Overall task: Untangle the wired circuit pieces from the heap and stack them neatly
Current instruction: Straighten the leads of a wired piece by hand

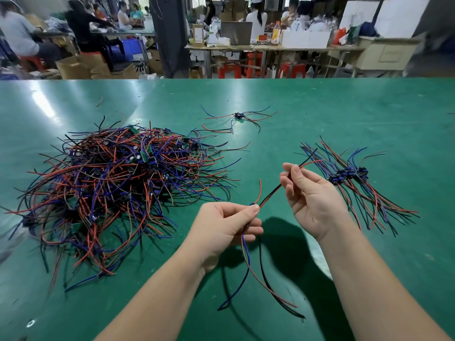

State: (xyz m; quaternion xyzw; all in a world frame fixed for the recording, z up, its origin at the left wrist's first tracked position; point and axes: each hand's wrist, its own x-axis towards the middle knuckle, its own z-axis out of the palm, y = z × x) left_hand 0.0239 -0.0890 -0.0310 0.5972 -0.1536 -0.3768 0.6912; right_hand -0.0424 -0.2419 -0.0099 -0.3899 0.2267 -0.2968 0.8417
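Note:
A big tangled heap (118,188) of small circuit pieces with red, blue and black wires lies on the left of the green table (320,114). On the right, a tidy stack (349,175) of pieces lies with its wires fanned out. My left hand (229,227) grips one wired piece; its blue, brown and black wires (248,267) hang down below my fist. My right hand (307,193) pinches that piece's red and black wires (270,193), stretched taut between both hands above the table.
A single wired piece (238,116) lies apart near the table's far middle. A loose scrap of wire (99,100) rests at the far left. Beyond the table edge, people sit at benches among boxes and red stools.

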